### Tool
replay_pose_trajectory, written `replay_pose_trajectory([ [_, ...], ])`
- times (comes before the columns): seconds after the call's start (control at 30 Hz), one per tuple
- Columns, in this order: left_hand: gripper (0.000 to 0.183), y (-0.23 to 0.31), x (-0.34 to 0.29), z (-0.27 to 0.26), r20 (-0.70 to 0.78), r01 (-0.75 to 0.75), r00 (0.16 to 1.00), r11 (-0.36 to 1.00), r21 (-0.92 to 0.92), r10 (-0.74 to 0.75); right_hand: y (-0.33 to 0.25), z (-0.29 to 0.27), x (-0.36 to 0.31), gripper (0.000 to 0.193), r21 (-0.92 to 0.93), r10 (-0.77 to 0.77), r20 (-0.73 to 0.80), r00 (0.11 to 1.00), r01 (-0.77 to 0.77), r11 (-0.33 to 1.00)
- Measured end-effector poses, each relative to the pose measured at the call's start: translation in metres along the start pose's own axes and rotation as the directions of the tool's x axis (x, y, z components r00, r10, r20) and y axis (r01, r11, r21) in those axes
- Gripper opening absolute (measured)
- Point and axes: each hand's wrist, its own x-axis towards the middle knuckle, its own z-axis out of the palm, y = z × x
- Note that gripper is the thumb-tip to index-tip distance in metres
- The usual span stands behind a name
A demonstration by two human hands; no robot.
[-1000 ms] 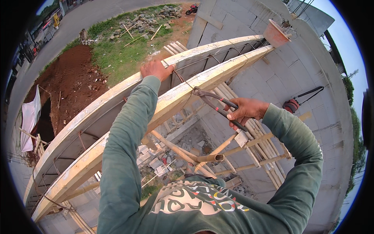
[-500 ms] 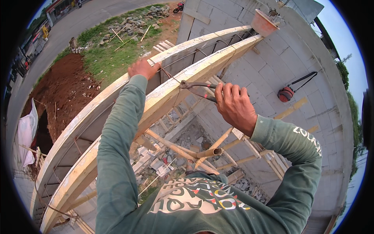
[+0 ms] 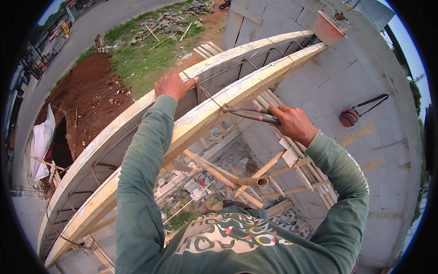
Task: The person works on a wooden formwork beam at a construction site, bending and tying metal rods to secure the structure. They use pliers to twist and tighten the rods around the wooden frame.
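In my right hand (image 3: pixel 294 122) is a pair of pincers (image 3: pixel 261 118) with red marks on its dark handles. My fingers are closed round the handle ends. The jaws meet a thin tie wire (image 3: pixel 204 90) at the side of the near curved formwork board (image 3: pixel 191 121). That wire runs across the gap to the far curved board (image 3: pixel 132 108). My left hand (image 3: pixel 174 86) grips the top edge of the far board, its thumb pointing toward the wire; its fingertips are hidden behind the board.
Steel bars (image 3: pixel 246 61) lie between the boards. An orange bucket (image 3: pixel 327 28) stands at their far right end, by a grey block wall (image 3: pixel 365 91). A red and black bag (image 3: pixel 349 117) hangs there. Bamboo poles (image 3: pixel 260 181) and rubble (image 3: pixel 194 185) lie below.
The pincers' handles have come closer together and lie flatter, and my right hand has turned on them. My left hand keeps its place on the board. The whole view has shifted slightly.
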Motion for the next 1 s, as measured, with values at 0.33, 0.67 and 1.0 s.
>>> replay_pose_trajectory([
  [0.33,0.080,0.001,-0.003,-0.003,0.019,0.002,1.000,1.000,0.010,-0.002,0.019,-0.009,0.019,0.032,0.057,-0.105,-0.001,0.994,0.105,0.993],
  [0.67,0.082,0.001,-0.001,-0.005,0.086,0.014,0.996,1.000,0.014,-0.016,-0.013,0.026,-0.012,0.042,0.566,-0.418,0.663,0.620,-0.782,-0.263],
  [1.0,0.065,0.018,-0.020,0.000,-0.292,-0.219,0.925,0.969,0.112,0.242,-0.036,0.100,-0.038,0.036,0.607,-0.532,0.273,0.802,-0.572,-0.552],
])
